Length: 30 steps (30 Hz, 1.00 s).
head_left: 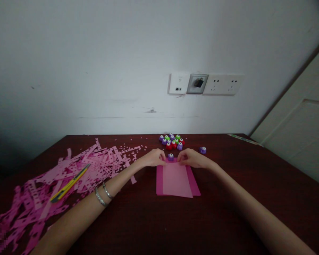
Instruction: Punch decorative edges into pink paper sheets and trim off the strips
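Note:
A light pink sheet of paper (175, 179) lies over a darker magenta sheet (193, 186) on the table, slightly askew, so magenta shows along both sides. My left hand (154, 157) is closed at the top left corner of the paper, thumb and fingertips on it. At the top right corner, my right hand (192, 158) pinches the paper in the same way. Between the two hands, at the sheets' far edge, sits a small purple craft punch (170, 157) with a white round top. Whether each pinch takes in both sheets is hidden by the fingers.
Several purple, green and red craft punches (173, 145) cluster behind my hands; another purple punch (202, 150) stands to the right. Pink punched paper strips (95, 164) heap on the left, with a yellow utility knife (70, 183) on top. A wall with sockets (223, 85) rises behind the dark table (159, 226).

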Each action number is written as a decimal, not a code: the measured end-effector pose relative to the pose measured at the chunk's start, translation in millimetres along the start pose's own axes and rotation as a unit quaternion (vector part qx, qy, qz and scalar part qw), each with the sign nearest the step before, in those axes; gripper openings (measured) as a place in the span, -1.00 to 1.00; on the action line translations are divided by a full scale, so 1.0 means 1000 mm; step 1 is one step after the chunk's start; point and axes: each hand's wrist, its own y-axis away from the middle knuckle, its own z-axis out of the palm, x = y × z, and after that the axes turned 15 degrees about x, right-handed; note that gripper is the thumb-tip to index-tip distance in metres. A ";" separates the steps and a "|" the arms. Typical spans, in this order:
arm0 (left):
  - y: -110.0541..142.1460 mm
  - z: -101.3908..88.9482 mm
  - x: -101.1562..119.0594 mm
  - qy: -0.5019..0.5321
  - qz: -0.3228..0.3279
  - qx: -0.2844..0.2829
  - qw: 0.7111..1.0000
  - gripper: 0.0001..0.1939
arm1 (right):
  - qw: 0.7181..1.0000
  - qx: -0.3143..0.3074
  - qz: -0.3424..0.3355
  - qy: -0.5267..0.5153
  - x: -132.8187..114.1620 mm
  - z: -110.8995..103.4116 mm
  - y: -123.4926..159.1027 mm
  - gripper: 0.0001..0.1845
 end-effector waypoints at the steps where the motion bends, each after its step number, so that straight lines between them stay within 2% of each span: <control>1: 0.000 0.000 -0.001 0.001 -0.008 0.001 1.000 -0.76 | 1.000 -0.001 0.004 -0.012 0.001 0.001 -0.001 -0.87; 6: -0.002 0.001 -0.005 0.000 -0.028 0.002 1.000 -0.76 | 0.998 0.014 0.019 -0.053 0.012 0.005 -0.004 -0.84; 13: -0.004 0.005 -0.010 0.041 -0.047 0.019 0.998 -0.81 | 0.997 0.038 0.033 -0.051 0.026 0.012 -0.009 -0.83; 22: -0.010 0.012 -0.020 0.098 -0.079 0.003 0.992 -0.85 | 0.995 0.064 0.048 -0.060 0.020 0.014 -0.006 -0.81; 30: -0.004 0.011 -0.010 0.037 -0.085 0.026 0.995 -0.84 | 0.994 0.074 0.055 -0.054 0.016 0.013 -0.006 -0.83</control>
